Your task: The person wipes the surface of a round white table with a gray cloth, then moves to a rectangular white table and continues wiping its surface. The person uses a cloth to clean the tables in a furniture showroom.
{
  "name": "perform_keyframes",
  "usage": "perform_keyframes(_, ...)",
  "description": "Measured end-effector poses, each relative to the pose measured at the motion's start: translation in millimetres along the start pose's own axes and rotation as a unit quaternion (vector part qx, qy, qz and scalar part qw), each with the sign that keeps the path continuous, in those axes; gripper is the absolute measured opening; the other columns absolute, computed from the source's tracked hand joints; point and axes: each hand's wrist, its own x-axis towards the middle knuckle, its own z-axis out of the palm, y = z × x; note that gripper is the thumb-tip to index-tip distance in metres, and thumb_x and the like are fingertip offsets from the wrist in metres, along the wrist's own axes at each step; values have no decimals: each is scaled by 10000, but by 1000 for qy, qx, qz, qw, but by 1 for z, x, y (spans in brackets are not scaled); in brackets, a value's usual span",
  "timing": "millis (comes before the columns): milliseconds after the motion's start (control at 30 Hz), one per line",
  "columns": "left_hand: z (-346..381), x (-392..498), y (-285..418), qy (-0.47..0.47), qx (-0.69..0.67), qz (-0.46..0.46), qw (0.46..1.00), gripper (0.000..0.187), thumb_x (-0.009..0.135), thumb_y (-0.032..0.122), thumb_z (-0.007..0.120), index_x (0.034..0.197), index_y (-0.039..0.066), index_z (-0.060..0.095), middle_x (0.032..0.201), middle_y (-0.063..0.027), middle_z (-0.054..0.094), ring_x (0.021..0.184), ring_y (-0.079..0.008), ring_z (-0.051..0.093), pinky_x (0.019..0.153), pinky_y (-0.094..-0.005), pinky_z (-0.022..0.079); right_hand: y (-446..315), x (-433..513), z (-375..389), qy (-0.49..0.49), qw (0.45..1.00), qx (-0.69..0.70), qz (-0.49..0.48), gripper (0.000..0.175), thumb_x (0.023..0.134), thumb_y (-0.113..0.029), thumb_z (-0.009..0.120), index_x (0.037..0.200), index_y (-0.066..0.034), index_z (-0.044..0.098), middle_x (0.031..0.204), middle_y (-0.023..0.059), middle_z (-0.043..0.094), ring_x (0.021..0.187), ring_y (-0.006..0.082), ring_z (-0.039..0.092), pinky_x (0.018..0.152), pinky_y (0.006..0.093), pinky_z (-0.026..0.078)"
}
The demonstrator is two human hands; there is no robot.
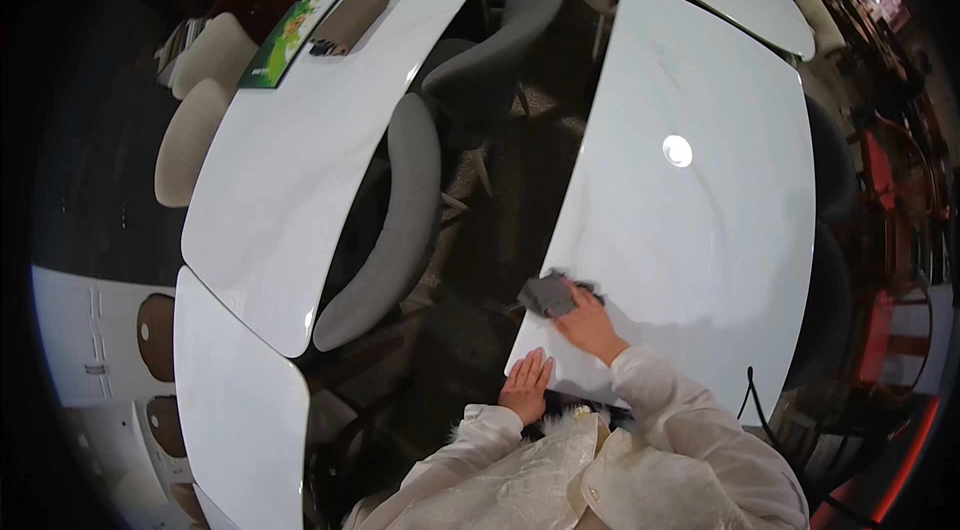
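My right hand presses a crumpled dark grey cloth against the white table in front of me. Part of the cloth hangs past the table's left edge, and some of it is hidden under my fingers. Flat on the near left corner of the same tabletop lies my left hand, fingers extended and holding nothing. The glossy top has faint grey veining and reflects a round white light.
Across a dark gap stands another white table, bearing a folded brown cloth and a green printed board. Grey upholstered chairs occupy the gap. Beige chairs line the far side. A black cord loops at my right.
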Motion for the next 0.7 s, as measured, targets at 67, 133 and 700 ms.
perform_keyframes(67, -5, 0, 1, -16, -8, -9, 1000, 735, 780, 195, 523, 1450, 57, 253, 1532, -168, 168, 1426, -275, 155, 1149, -412, 113, 25, -19, 0, 86, 988, 3, 128, 218, 822, -305, 600, 922, -135, 696, 1281, 183, 514, 1259, 354, 377, 960, 486, 395)
perform_keyframes(133, -10, 2, 4, -28, 18, -9, 999, 785, 773, 260, 588, 1445, 40, 245, 1523, -214, 133, 1418, -325, 149, 1140, -443, 140, 65, -51, -4, 109, 964, -29, 239, 226, 830, -277, 591, 998, -153, 675, 1333, 206, 457, 1225, 368, 397, 926, 487, 419)
perform_keyframes(700, -9, 18, 15, -128, 100, -41, 986, 969, 791, 404, 636, 1465, 4, 69, 1476, -356, -15, 1385, -497, -3, 1123, -516, 127, 42, -108, 5, 381, 691, 311, 530, 297, 782, -146, 608, 1068, -67, 592, 1060, 194, 588, 1037, 372, 527, 876, 432, 430)
